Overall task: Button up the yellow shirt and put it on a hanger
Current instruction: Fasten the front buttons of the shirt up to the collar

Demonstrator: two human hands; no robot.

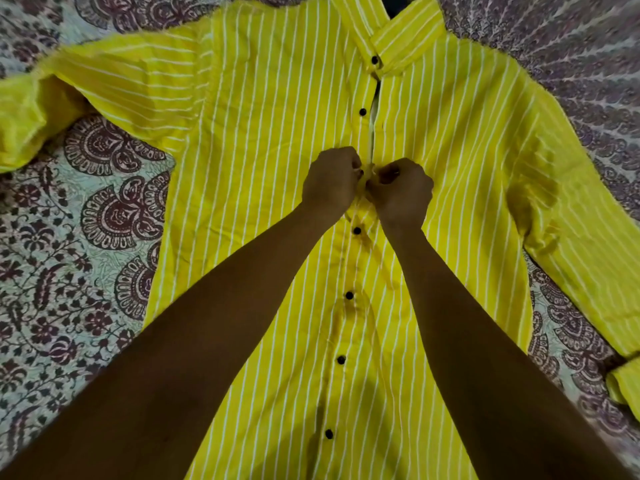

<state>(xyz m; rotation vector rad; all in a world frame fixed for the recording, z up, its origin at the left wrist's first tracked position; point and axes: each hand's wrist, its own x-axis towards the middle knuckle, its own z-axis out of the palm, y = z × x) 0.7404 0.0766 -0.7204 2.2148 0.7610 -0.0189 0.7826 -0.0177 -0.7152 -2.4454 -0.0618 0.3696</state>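
Observation:
A yellow shirt [277,133] with thin white stripes lies flat, front up, collar at the far end. Small black buttons run down its placket; the lower ones [357,231] sit closed. Above my hands the placket gapes, with a loose button [362,112] and the collar button [374,59] showing. My left hand [330,183] and my right hand [401,192] meet at the placket mid-chest, both pinching the fabric edges there. The button between my fingers is hidden. No hanger is in view.
The shirt rests on a bedspread [69,254] printed with dark paisley and floral patterns. The left sleeve [86,88] spreads out crumpled to the left. The right sleeve [568,220] runs down the right side, its cuff [623,382] near the frame's edge.

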